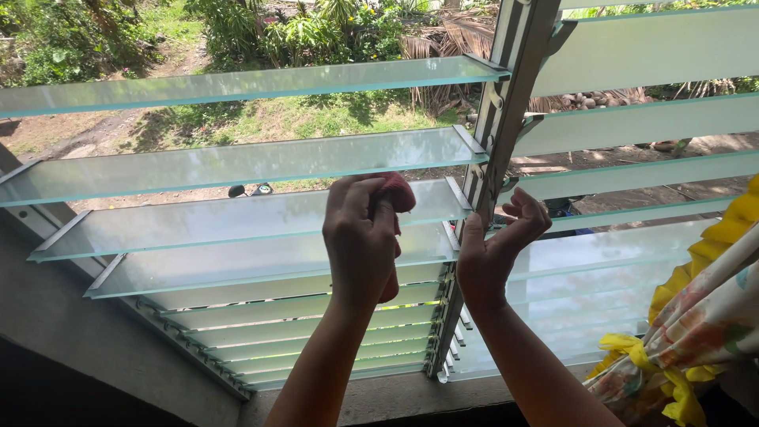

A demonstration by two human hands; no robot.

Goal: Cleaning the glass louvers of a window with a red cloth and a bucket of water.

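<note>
The left hand (362, 241) holds its grip closed around a red cloth (393, 194), pressed on a frosted glass louvre slat (237, 217). The right hand (494, 253) rests against the metal window frame (490, 150), fingers loosely curled, holding nothing. A flowered curtain (704, 324) hangs at the right.

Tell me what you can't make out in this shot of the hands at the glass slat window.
Head view only:
- Red cloth: mostly hidden inside the left hand; its size and shape are unclear.
- Right hand: its fingertips curl near the metal frame; whether they touch it cannot be told.
- Dark object outside: blocked by a glass slat, too small to identify.
- Floral curtain: cut off by the right edge.
</note>
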